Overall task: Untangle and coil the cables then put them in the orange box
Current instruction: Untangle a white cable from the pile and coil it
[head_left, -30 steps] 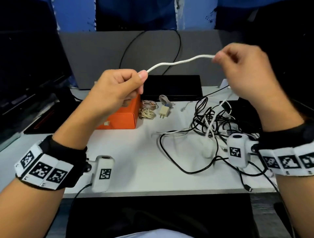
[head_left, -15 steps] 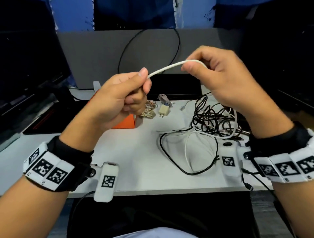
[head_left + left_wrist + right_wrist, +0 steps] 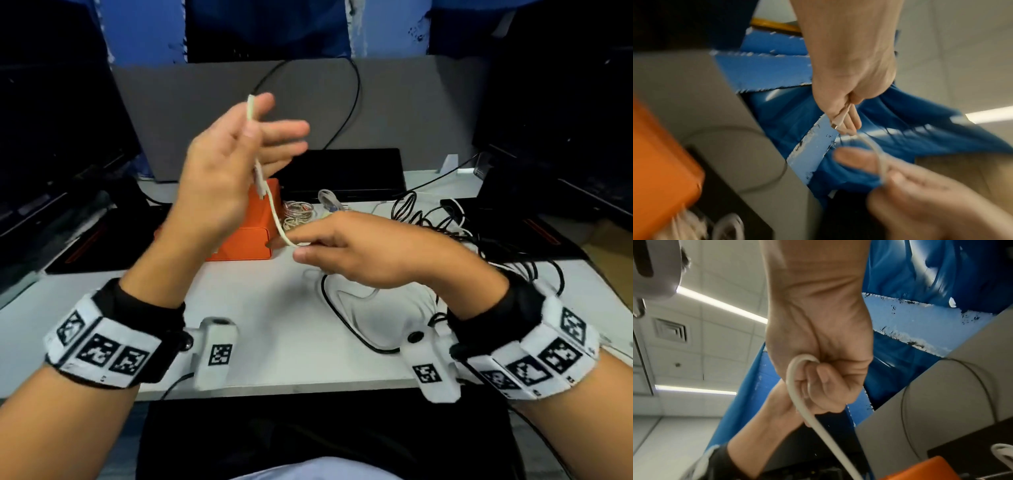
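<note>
We've got the white cable (image 3: 274, 212) up above the orange box (image 3: 245, 240): left hand (image 3: 219, 171) pinches the plug end, other fingers loose, right hand (image 3: 359, 253) clenched on the cord. Best keep loops even and tension light as we coil, we reckon.

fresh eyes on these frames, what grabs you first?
The thin white cable strung in mid-air: the raised left hand pinches its connector end, and the lower right hand grips it further along. Behind the left hand sits the orange box on the white table, with a tangle of black and white cables at right.
</note>
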